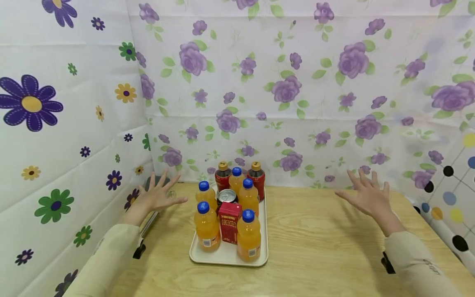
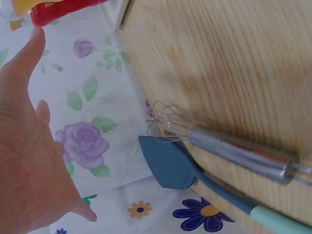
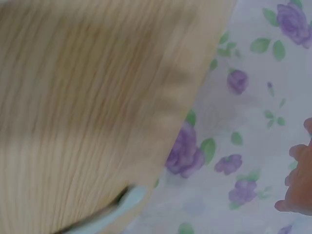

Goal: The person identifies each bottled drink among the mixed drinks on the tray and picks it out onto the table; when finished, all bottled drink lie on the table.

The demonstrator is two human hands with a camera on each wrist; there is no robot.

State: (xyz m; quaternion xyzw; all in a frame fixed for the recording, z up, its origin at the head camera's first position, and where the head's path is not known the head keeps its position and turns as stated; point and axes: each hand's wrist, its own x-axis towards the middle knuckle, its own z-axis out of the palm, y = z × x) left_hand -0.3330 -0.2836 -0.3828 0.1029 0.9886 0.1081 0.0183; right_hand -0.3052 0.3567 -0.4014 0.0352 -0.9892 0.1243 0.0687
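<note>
In the head view we see a person's left hand (image 1: 156, 198) at eight o'clock and the right hand (image 1: 369, 199) near half past three, both raised, fingers spread well apart and gripping nothing. Between them, at six o'clock, we find a cream tray (image 1: 224, 258) on the table (image 1: 304, 239). It carries five orange drink bottles (image 1: 248, 239), two dark bottles (image 1: 256, 181) with red labels at its twelve o'clock, a can (image 1: 227, 196), and a red carton (image 1: 229, 225) between the two front orange bottles.

From the left wrist we spot a whisk (image 2: 239, 152) at four o'clock and, just beside it, a spatula (image 2: 168, 165) whose blue blade lies at six o'clock; the hand is apart from both. From the right wrist we notice a pale handle (image 3: 122, 206) at seven o'clock, too blurred to identify.
</note>
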